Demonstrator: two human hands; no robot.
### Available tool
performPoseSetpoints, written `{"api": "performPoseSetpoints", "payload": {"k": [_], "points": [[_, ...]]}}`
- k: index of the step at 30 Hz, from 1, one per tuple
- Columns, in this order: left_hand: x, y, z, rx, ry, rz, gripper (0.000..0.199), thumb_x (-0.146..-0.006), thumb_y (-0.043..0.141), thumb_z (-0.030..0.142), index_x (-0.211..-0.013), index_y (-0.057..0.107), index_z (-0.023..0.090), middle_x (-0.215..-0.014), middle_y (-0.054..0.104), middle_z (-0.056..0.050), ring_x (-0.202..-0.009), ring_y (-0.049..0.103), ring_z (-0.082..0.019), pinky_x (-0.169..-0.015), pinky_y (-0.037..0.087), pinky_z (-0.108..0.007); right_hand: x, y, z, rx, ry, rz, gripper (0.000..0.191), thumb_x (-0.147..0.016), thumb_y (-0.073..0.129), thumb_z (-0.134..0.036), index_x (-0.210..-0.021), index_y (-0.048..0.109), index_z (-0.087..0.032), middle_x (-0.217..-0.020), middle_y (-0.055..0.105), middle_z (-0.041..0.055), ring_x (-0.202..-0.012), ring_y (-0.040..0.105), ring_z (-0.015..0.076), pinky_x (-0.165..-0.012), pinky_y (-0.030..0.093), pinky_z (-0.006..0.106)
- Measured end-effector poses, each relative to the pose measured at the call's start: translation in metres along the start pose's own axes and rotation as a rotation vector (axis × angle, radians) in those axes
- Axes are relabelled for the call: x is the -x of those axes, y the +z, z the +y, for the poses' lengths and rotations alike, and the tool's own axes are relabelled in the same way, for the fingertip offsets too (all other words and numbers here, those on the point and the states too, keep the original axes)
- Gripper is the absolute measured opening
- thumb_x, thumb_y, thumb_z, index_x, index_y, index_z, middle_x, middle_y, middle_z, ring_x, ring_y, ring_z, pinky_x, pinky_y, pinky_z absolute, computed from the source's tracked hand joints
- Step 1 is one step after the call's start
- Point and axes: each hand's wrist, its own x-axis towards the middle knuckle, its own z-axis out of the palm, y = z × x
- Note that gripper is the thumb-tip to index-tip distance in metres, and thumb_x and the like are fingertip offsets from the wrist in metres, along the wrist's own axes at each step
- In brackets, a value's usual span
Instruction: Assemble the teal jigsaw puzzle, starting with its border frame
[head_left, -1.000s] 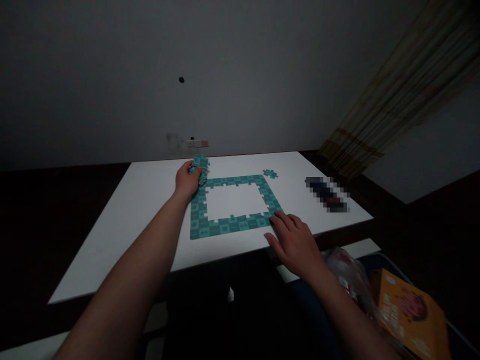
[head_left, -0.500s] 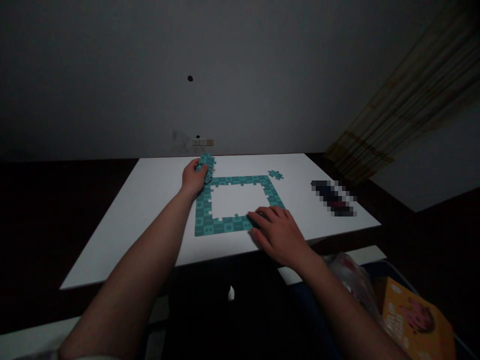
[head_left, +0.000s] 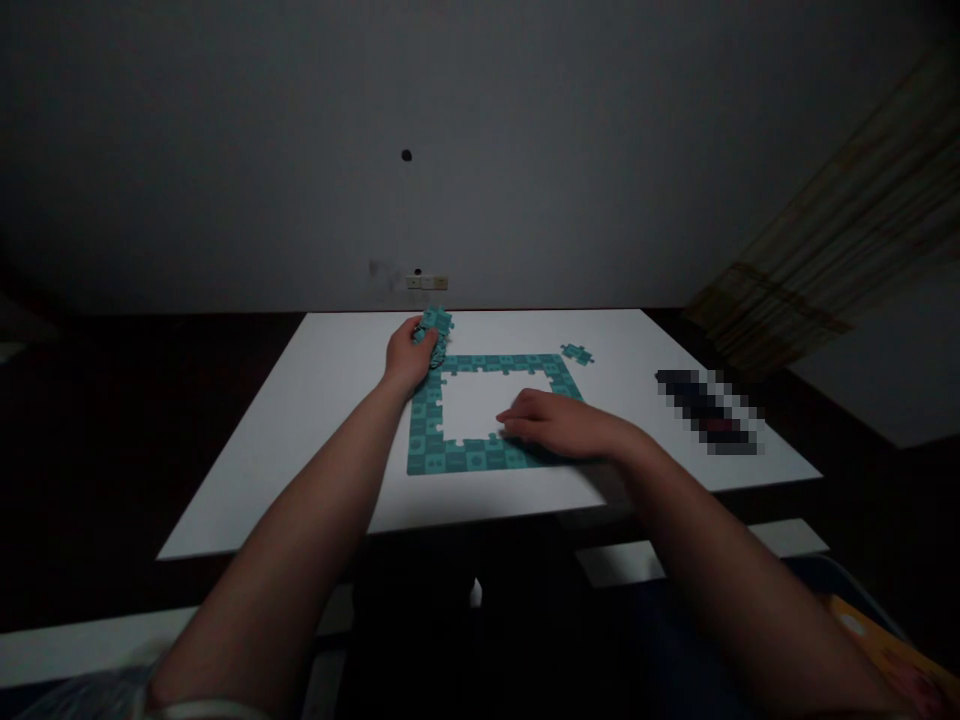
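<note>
A square ring of teal jigsaw pieces (head_left: 427,450) lies assembled on the white table (head_left: 262,480), with a bare white middle. My left hand (head_left: 409,358) is shut on a small stack of teal puzzle pieces (head_left: 436,322) just beyond the ring's top left corner. My right hand (head_left: 547,422) lies flat and palm down across the ring's lower right side, its fingertips reaching over the inner edge. Nothing shows in it, though the palm hides what is beneath. One loose teal piece (head_left: 577,353) sits just beyond the ring's top right corner.
A pixelated dark object (head_left: 709,410) lies on the table's right side. Behind the table are a grey wall and a wall socket plate (head_left: 427,283). A thin curtain (head_left: 825,260) hangs at right. An orange book (head_left: 877,645) lies low at right, and a plastic bag (head_left: 82,695) low at left.
My right hand has slid left and turned, its fingers closing together over the ring's inner edge. My left hand still grips the stack. The whole scene has shifted right in view as my head turned.
</note>
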Motion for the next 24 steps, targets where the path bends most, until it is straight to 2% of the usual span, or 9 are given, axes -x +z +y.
{"api": "performPoseSetpoints", "payload": {"k": [2, 4, 6, 9, 12, 14, 18, 20, 24], "points": [[0.002, -0.001, 0.002, -0.024, 0.028, 0.005, 0.019, -0.094, 0.084, 0.03, -0.113, 0.085, 0.027, -0.109, 0.087, -0.008, -0.097, 0.077, -0.027, -0.094, 0.061, -0.04, -0.023, -0.016, 0.022, -0.274, 0.016, -0.018, 0.027, -0.105, 0.074, -0.042, -0.123, 0.087, -0.026, -0.117, 0.087, 0.0083, -0.097, 0.079, 0.0263, -0.087, 0.059, 0.039], [0.004, -0.002, 0.007, -0.063, 0.078, -0.001, 0.02, -0.095, 0.083, 0.029, -0.115, 0.086, 0.027, -0.114, 0.088, -0.009, -0.103, 0.078, -0.029, -0.101, 0.061, -0.044, -0.047, -0.025, 0.042, -0.398, 0.036, 0.114, 0.025, -0.097, 0.082, -0.042, -0.112, 0.085, -0.024, -0.107, 0.087, 0.0082, -0.093, 0.078, 0.0258, -0.084, 0.059, 0.038], [0.008, -0.002, 0.013, -0.078, 0.136, -0.024, 0.024, -0.096, 0.082, 0.03, -0.12, 0.086, 0.028, -0.121, 0.088, -0.01, -0.11, 0.078, -0.031, -0.107, 0.06, -0.048, -0.068, -0.025, 0.055, -0.396, 0.068, 0.263, 0.024, -0.092, 0.085, -0.046, -0.095, 0.082, -0.023, -0.092, 0.084, 0.0071, -0.083, 0.074, 0.0243, -0.077, 0.055, 0.036], [0.014, 0.0, 0.023, -0.038, 0.17, -0.06, 0.028, -0.097, 0.084, 0.035, -0.124, 0.085, 0.028, -0.124, 0.088, -0.009, -0.114, 0.079, -0.032, -0.11, 0.06, -0.049, -0.087, -0.012, 0.065, -0.349, 0.107, 0.413, 0.038, -0.098, 0.076, -0.057, -0.081, 0.076, -0.023, -0.076, 0.076, 0.0045, -0.073, 0.067, 0.0226, -0.071, 0.048, 0.035], [0.02, 0.004, 0.031, 0.03, 0.137, -0.143, 0.033, -0.098, 0.083, 0.042, -0.126, 0.085, 0.025, -0.124, 0.088, -0.01, -0.113, 0.081, -0.03, -0.107, 0.063, -0.047, -0.094, 0.005, 0.068, -0.411, 0.066, 0.542, 0.041, -0.105, 0.066, -0.059, -0.09, 0.078, -0.023, -0.082, 0.078, 0.0052, -0.079, 0.069, 0.0241, -0.077, 0.052, 0.038], [0.025, 0.007, 0.035, 0.077, 0.097, -0.254, 0.04, -0.098, 0.083, 0.047, -0.128, 0.084, 0.021, -0.125, 0.088, -0.011, -0.112, 0.082, -0.03, -0.103, 0.065, -0.046, -0.093, 0.012, 0.067, -0.513, 0.013, 0.602, 0.037, -0.104, 0.07, -0.057, -0.108, 0.082, -0.023, -0.098, 0.084, 0.0076, -0.089, 0.074, 0.0259, -0.085, 0.057, 0.04], [0.037, 0.014, 0.042, 0.104, 0.019, -0.468, 0.048, -0.095, 0.088, 0.053, -0.128, 0.085, 0.019, -0.125, 0.088, -0.012, -0.108, 0.083, -0.03, -0.093, 0.067, -0.042, -0.091, 0.014, 0.065, -0.685, -0.054, 0.675, 0.05, -0.098, 0.081, -0.056, -0.137, 0.08, -0.026, -0.122, 0.085, 0.0112, -0.098, 0.078, 0.027, -0.09, 0.064, 0.043], [0.041, 0.016, 0.045, 0.095, 0.005, -0.522, 0.048, -0.094, 0.089, 0.053, -0.127, 0.085, 0.019, -0.124, 0.088, -0.012, -0.105, 0.083, -0.029, -0.09, 0.067, -0.04, -0.092, 0.012, 0.063, -0.695, -0.056, 0.686, 0.05, -0.094, 0.086, -0.054, -0.136, 0.083, -0.026, -0.12, 0.085, 0.0105, -0.094, 0.077, 0.0262, -0.088, 0.065, 0.043], [0.044, 0.016, 0.047, 0.098, -0.014, -0.551, 0.048, -0.092, 0.092, 0.053, -0.127, 0.086, 0.019, -0.119, 0.089, -0.011, -0.097, 0.082, -0.027, -0.084, 0.066, -0.038, -0.094, 0.012, 0.061, -0.784, -0.06, 0.639, 0.035, -0.089, 0.091, -0.05, -0.114, 0.089, -0.025, -0.104, 0.088, 0.0086, -0.092, 0.08, 0.0276, -0.09, 0.067, 0.045]]}}
